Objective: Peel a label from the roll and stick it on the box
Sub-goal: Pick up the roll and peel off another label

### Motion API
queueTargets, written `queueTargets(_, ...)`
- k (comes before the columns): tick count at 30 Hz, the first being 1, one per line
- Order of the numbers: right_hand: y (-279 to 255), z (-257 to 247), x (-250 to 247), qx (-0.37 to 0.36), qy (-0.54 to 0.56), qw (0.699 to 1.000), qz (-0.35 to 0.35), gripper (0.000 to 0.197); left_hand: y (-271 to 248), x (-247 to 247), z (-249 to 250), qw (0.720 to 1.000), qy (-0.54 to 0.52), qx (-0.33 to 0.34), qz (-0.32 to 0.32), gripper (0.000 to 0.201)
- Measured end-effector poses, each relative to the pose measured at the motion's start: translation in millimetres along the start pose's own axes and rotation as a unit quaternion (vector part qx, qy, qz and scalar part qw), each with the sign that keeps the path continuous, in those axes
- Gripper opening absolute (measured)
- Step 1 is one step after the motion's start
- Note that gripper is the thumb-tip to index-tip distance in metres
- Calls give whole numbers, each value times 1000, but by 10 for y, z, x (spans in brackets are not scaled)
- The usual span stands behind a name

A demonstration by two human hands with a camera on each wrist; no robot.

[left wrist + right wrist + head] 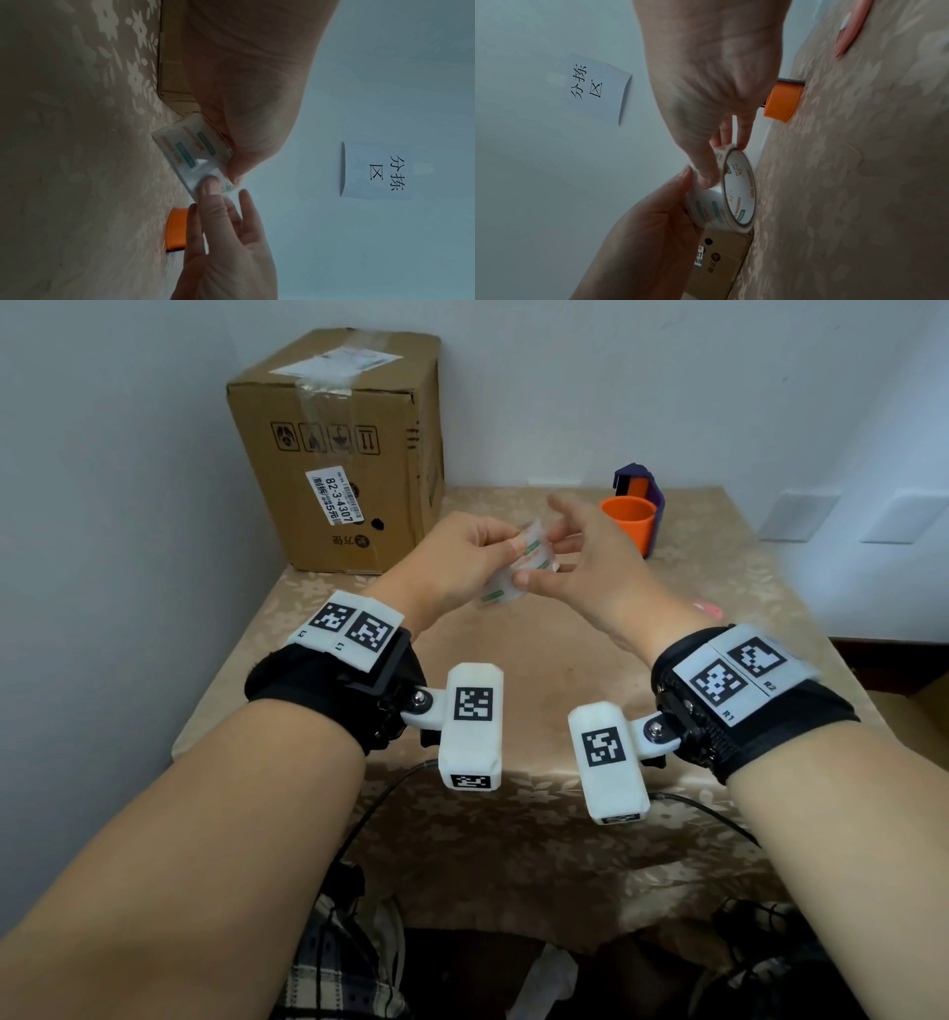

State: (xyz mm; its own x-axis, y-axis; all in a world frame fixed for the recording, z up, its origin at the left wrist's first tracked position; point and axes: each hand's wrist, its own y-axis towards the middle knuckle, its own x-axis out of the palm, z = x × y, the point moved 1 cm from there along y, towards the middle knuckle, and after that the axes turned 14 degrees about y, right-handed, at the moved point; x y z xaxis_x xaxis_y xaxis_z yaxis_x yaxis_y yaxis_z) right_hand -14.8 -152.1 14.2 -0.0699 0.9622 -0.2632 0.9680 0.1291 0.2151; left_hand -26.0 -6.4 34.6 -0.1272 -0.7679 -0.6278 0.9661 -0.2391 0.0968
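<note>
A roll of clear labels point(536, 557) with green and orange print hangs in the air over the table, held between both hands. My left hand point(493, 559) grips it from the left, thumb on the outer face. My right hand point(552, 562) pinches it from the right: the thumb presses the outer surface and two fingers touch the far rim, as the right wrist view shows at the roll point(739, 194). No peeled end shows clearly. The brown cardboard box point(349, 454) stands upright at the table's back left, behind my left hand, with a barcode sticker on its front.
An orange cup point(629, 521) stands just behind my right hand, with a purple holder point(642, 482) behind it. A pink object point(708, 608) lies at the right. The table point(513, 839) wears a beige floral cloth. A paper sign point(380, 172) hangs on the wall.
</note>
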Motion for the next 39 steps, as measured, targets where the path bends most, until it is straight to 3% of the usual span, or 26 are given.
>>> queueTargets(3, -17, -12, -8, -9, -16, 1000, -4, 67, -8, -2, -10, 1000, -1, 0, -3, 24)
queueTargets(8, -23, -62, 2, -28, 22, 999, 37, 35, -12, -47, -22, 1000, 16, -7, 13, 23)
queueTargets(14, 14, -31, -69, -36, 11, 994, 103, 18, -35, -38, 25, 998, 56, 14, -30, 26)
queueTargets(18, 14, 7, -126, -34, 2, 996, 80, 7, -52, -63, 18, 995, 73, 28, -58, 27)
queueTargets(24, 7, -3, -114, -56, -107, 993, 10, 19, -56, -59, 34, 995, 77, 35, -60, 25)
queueTargets(28, -23, -58, -98, -42, -112, 992, -36, 12, -48, -82, -3, 994, 93, 29, -42, 24)
queueTargets(33, -27, -71, -92, -25, -4, 1000, 2, 17, -38, -98, -29, 996, 82, 19, -34, 23)
queueTargets(39, -3, -10, -119, -32, 31, 998, 48, 26, -39, -48, -28, 995, 85, 24, -37, 21)
